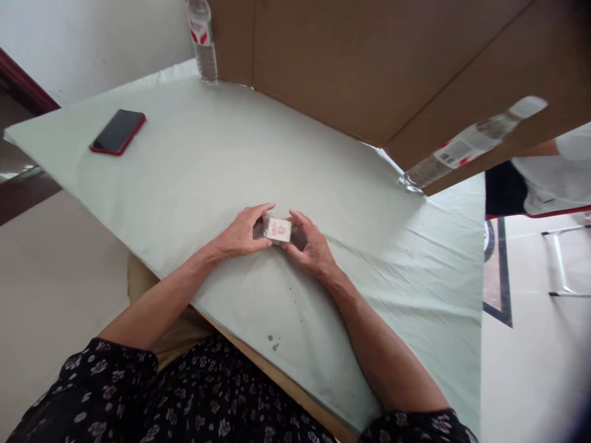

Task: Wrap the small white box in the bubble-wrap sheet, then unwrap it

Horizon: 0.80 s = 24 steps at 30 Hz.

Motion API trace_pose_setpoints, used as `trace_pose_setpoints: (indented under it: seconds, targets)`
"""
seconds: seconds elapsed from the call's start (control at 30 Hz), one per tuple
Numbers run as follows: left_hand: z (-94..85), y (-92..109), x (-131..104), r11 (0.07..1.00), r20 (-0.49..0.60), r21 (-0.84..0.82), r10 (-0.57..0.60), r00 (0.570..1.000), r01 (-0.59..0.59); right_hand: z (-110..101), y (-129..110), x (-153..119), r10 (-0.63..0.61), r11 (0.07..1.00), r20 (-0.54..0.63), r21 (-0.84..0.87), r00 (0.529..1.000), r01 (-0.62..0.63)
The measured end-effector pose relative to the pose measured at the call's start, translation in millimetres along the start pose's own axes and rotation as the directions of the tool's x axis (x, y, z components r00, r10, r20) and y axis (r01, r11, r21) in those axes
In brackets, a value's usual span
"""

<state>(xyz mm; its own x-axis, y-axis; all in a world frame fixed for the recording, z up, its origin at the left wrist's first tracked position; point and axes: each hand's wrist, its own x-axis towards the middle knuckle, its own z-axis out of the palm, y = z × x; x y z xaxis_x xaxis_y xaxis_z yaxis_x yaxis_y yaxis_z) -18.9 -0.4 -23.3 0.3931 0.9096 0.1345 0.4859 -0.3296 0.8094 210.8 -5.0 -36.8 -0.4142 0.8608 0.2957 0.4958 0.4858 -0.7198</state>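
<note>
A small white pack with red print [279,229] is held between my two hands, over the table's near middle. Something clear and shiny, like plastic wrap, shows at its left end. My left hand [244,232] grips that end, its thumb at the near edge and its fingers at the far edge. On the right end, my right hand [311,244] curls round in the same way. What lies under the pack is hidden. Below the hands, the pale green tablecloth [221,160] has a few dark wet spots.
A phone in a red case [117,132] lies at the left. One water bottle [202,46] stands at the back; another bottle [466,147] is at the right. Both are beside a tall brown cardboard panel [323,61]. Another person's white clothing [554,175] shows past the panel.
</note>
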Motion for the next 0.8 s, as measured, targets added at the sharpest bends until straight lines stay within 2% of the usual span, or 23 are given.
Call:
trace_pose_setpoints:
  seconds: [0.1, 0.23, 0.43, 0.6, 0.7, 0.8]
  targets:
    - [2.9, 0, -1, 0.997, -0.041, -0.014, 0.078, 0.996, -0.079, -11, -3, 0, -0.034, 0.999, 0.037, -0.038, 0.999, 0.036]
    - [4.5, 1, -2, 0.992, -0.039, -0.001, 0.127, 0.991, -0.127, -31, -9, 7, -0.082, 0.990, 0.003, -0.114, 0.997, 0.082]
    - [4.1, 1, -2, 0.999, -0.066, -0.004, 0.047, 0.997, -0.047, -34, -13, 26, -0.218, 0.927, 0.060, -0.299, 0.974, 0.226]
    - [4.7, 2, 0, 0.999, -0.071, -0.030, 0.009, 0.997, -0.011, -35, -25, 38, -0.336, 0.803, 0.150, -0.470, 0.930, 0.366]
    - [4.9, 3, 1, 1.000, -0.074, -0.030, -0.002, 0.997, -0.001, -33, -32, 43, -0.343, 0.765, 0.198, -0.508, 0.918, 0.396]
    - [3.2, 5, 1, 0.999, -0.058, -0.037, -0.015, 0.998, 0.012, -30, -35, 45, -0.286, 0.814, 0.198, -0.466, 0.938, 0.347]
